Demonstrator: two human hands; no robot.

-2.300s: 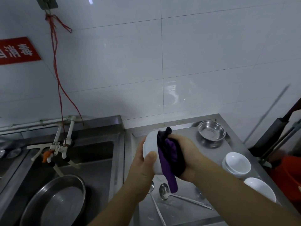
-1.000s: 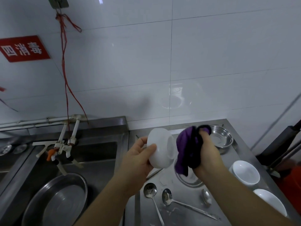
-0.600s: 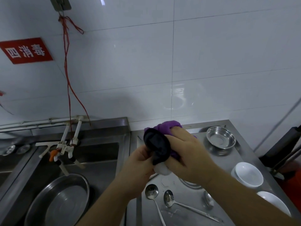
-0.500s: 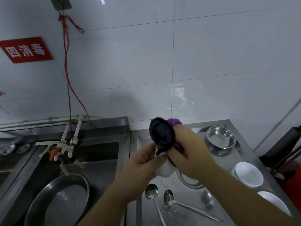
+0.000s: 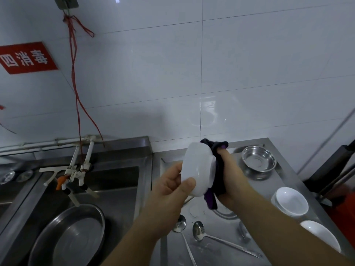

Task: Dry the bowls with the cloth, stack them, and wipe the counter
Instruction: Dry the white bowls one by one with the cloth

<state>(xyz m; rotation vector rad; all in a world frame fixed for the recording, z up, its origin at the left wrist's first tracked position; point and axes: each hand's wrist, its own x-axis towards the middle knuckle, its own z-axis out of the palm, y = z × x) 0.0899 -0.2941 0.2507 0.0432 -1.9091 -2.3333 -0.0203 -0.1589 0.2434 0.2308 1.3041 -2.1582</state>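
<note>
Left hand (image 5: 171, 186) grips a white bowl (image 5: 197, 169) (tipped sideways); right hand (image 5: 229, 177) clutches the dark cloth (image 5: 218, 169) against its base.

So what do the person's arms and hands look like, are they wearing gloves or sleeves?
No gloves and no sleeves in view. Both forearms are bare up to the picture's edge. The left hand and right hand are bare too, with no rings, watch or bracelet that shows.
</note>
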